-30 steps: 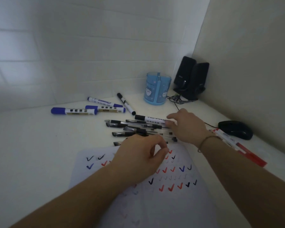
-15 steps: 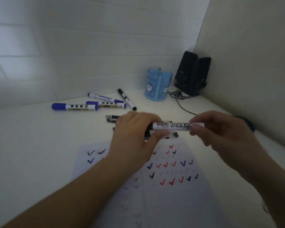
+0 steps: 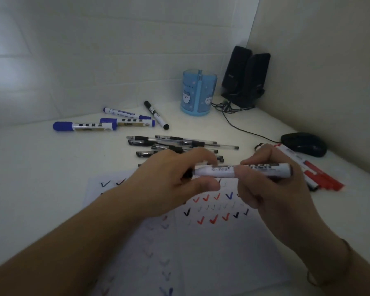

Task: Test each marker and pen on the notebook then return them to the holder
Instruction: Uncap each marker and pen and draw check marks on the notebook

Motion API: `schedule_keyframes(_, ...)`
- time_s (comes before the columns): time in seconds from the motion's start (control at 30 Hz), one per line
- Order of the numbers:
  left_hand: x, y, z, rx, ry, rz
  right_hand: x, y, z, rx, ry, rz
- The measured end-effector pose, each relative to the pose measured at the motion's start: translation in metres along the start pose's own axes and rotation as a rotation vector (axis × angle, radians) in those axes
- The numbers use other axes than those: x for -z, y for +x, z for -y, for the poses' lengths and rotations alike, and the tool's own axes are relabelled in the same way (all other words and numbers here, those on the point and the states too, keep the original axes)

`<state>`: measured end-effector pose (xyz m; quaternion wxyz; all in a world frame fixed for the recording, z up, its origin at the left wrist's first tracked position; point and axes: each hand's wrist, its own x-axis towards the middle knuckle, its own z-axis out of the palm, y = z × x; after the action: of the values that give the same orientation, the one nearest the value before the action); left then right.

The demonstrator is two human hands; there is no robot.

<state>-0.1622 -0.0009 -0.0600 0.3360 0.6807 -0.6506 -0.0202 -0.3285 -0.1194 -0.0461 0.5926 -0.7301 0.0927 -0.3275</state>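
A white marker [image 3: 222, 170] with black print lies level in the air above the notebook [image 3: 212, 242], whose page carries black, red and blue ticks. My right hand [image 3: 271, 189] grips the marker's barrel. My left hand [image 3: 175, 184] pinches its black cap end; the cap is mostly hidden by my fingers. A pile of black gel pens [image 3: 175, 144] lies just beyond my hands. Blue markers [image 3: 86, 126] and a black marker [image 3: 156, 114] lie further back left. The blue pen holder [image 3: 198, 92] stands upright at the back.
Red markers [image 3: 314, 174] lie at the right, partly behind my right hand. A black mouse [image 3: 303, 144] sits beyond them, its cable [image 3: 244, 127] running to two black speakers [image 3: 244, 75] in the corner. Walls close the desk at back and right.
My right hand picked the white marker from the pile and lifted it over the notebook. My left hand came to its cap end, and the marker has dropped slightly lower and nearer.
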Motion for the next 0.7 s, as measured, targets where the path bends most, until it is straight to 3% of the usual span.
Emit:
schedule_keyframes(0.1,0.001,-0.003,0.002,0.058,-0.164,-0.151,0.009,-0.002,0.003,-0.072,0.359,-0.058)
schedule_keyframes(0.17,0.000,-0.002,0.004,0.125,-0.270,-0.241,0.015,-0.004,0.005,-0.123,0.434,0.018)
schedule_keyframes(0.3,-0.008,0.000,0.004,0.132,-0.174,-0.255,0.005,-0.009,0.004,-0.218,0.140,0.282)
schedule_keyframes(0.47,-0.013,0.002,0.011,0.182,-0.123,-0.161,-0.018,-0.022,-0.005,-0.173,-0.247,0.210)
schedule_keyframes(0.7,-0.013,0.002,0.009,0.193,-0.077,-0.154,-0.022,-0.024,-0.011,-0.149,-0.308,0.238)
